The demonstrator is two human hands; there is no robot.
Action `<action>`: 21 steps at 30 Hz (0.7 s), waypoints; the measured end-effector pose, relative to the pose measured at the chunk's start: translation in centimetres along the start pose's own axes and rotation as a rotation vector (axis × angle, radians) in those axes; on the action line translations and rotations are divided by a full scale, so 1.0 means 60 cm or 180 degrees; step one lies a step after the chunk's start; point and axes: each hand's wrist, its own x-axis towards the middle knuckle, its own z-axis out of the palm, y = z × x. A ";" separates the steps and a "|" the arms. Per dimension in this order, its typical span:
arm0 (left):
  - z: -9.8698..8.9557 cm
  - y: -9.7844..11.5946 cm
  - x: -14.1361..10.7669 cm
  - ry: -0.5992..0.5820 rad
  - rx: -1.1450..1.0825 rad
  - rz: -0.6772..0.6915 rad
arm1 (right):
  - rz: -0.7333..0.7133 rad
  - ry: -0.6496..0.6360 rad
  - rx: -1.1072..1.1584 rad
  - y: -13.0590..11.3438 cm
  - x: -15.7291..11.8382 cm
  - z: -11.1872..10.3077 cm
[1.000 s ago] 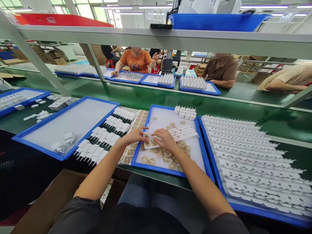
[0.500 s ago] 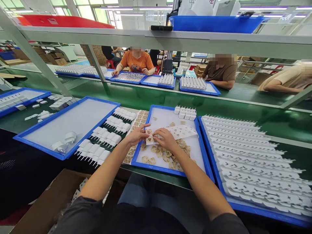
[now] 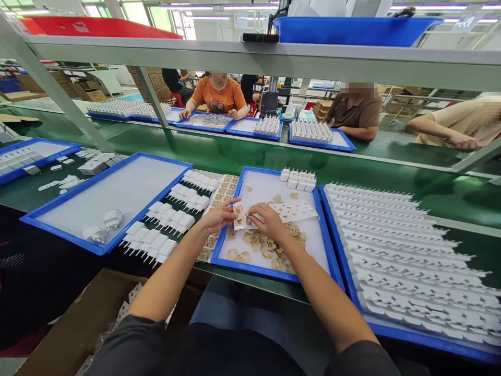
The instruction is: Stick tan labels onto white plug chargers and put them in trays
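A white sticker sheet [image 3: 295, 211] with rows of small cut-outs lies slantwise over the blue-rimmed tray [image 3: 254, 268]. Its near-left end, where tan pieces show, is gripped by my left hand [image 3: 220, 216], thumb and fingers closed on the edge. My right hand [image 3: 270, 219] is pinched at the sheet just right of that end; whatever is between its fingertips is too small to make out. Loose tan die-cut pieces [image 3: 270, 245] are heaped in the tray below my right hand. White plug adapters [image 3: 301, 181] stand at the tray's far right corner.
Rows of white adapters [image 3: 182, 219] and a sheet of tan pieces [image 3: 229, 188] lie left of the tray. A full adapter tray [image 3: 403, 261] stands right. Another blue-rimmed tray [image 3: 133, 183] holds two adapters. A shelf beam [image 3: 235, 57] crosses above; co-workers sit opposite.
My right hand has shifted slightly right along the sheet, its fingers drawn closer together. My left hand keeps its hold. The view has tilted down a little.
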 end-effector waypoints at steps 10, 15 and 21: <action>-0.044 0.063 0.036 0.1139 0.3750 0.0588 | 0.0991 0.0697 0.0976 0.005 -0.005 -0.037; 0.025 0.098 0.145 0.0998 0.4456 0.1406 | 0.1100 0.0831 0.1130 0.005 -0.005 -0.044; 0.166 0.076 0.319 0.0424 0.4119 0.1768 | 0.1103 0.0948 0.0963 0.014 -0.008 -0.063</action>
